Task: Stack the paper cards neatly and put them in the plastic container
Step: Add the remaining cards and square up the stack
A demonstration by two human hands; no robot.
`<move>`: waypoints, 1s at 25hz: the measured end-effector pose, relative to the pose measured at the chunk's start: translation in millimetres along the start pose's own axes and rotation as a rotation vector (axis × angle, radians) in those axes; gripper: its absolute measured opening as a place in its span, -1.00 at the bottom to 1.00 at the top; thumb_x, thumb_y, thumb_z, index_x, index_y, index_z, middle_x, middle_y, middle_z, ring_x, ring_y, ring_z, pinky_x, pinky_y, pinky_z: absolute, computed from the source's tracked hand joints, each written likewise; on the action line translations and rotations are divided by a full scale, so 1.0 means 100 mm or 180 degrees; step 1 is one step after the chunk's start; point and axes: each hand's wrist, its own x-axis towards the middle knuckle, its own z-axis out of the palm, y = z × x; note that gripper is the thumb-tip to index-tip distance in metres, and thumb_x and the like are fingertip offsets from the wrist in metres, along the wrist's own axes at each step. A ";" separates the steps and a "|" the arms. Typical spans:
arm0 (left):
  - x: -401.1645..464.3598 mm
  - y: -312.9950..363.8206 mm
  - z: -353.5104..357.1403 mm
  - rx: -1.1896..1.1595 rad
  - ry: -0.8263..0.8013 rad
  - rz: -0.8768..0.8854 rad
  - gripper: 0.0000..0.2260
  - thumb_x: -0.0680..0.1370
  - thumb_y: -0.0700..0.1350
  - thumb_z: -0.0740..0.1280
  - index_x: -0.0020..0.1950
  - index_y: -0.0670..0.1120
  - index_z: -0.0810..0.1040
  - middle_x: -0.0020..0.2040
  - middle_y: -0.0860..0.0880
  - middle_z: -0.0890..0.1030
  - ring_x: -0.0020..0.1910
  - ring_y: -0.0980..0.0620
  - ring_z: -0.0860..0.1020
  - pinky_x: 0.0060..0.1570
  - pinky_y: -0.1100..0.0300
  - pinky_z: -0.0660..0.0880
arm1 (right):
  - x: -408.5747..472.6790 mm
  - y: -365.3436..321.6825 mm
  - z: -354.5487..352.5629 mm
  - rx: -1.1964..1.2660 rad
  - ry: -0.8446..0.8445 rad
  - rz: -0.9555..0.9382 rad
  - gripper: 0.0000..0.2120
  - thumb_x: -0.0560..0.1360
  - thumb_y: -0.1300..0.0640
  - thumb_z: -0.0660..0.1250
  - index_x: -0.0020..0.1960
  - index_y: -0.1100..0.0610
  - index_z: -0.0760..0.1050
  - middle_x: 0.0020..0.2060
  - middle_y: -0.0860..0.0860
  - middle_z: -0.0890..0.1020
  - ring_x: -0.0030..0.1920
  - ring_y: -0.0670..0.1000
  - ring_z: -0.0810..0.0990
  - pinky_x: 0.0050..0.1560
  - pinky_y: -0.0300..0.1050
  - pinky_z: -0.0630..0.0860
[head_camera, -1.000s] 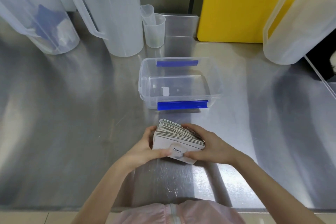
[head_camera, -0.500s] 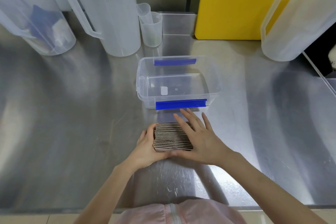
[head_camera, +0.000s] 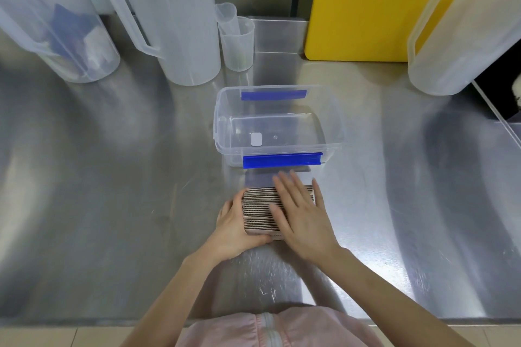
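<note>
Where a second ago both hands gripped a fanned, tilted bundle with a printed face showing, the paper cards [head_camera: 258, 210] now stand on edge on the tabletop [head_camera: 112, 205], their ridged top edges facing up in a compact block. The left hand [head_camera: 235, 229] cups the block's left end and near corner, fingers curled against it, while the right hand [head_camera: 303, 215] has let go of its grip and lies flat and spread across the top edges, fingers extended toward the plastic container [head_camera: 277, 128]. That hand looks much as it did half a second ago, so the pressing or patting seems to be continuing. The change suggests the squaring-up step is well under way: the edges look close to level, though the far right side is hidden under the palm. The container sits open just beyond the cards, empty apart from a small white label on its base, so the transfer is not yet done.
</note>
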 end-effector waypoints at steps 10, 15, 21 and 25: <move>0.00 -0.02 0.04 0.0315 0.0032 -0.0137 -0.08 0.27 0.12 0.48 0.44 -0.06 0.01 0.45 -0.07 0.21 0.50 -0.10 0.03 0.50 -0.05 -0.10 | 0.03 0.12 -0.23 0.4532 0.0271 0.1973 -0.68 0.57 -0.13 -0.04 -0.02 -0.12 0.48 0.02 -0.08 0.56 -0.04 -0.14 0.53 0.06 -0.21 0.42; 0.00 0.00 0.04 0.0466 0.0107 -0.0159 -0.10 0.29 0.13 0.45 0.43 -0.11 0.00 0.45 -0.09 0.21 0.50 -0.09 0.00 0.49 0.03 -0.21 | 0.04 0.17 -0.20 0.4005 -0.0245 0.1729 -0.68 0.57 -0.12 0.00 0.11 0.01 0.43 -0.07 -0.06 0.57 -0.08 -0.15 0.53 -0.06 -0.23 0.49; 0.00 0.05 0.02 0.0437 0.0135 -0.0108 -0.12 0.29 0.09 0.48 0.41 -0.12 0.04 0.42 -0.06 0.25 0.48 -0.04 0.07 0.50 0.05 -0.23 | -0.25 0.41 -0.01 0.2825 -0.0470 0.0510 -0.44 0.44 0.02 0.34 0.19 -0.36 0.06 0.15 -0.36 0.31 0.14 -0.48 0.35 0.02 -0.72 0.27; -0.02 0.05 0.01 0.0291 0.0232 0.0008 -0.12 0.30 0.05 0.48 0.44 -0.07 0.03 0.42 -0.04 0.27 0.47 -0.03 0.09 0.50 0.02 -0.21 | -0.21 0.52 0.09 0.2168 -0.0256 0.0183 -0.19 0.35 0.05 0.45 0.30 -0.31 -0.07 0.16 -0.46 0.19 0.13 -0.62 0.23 0.11 -0.73 0.18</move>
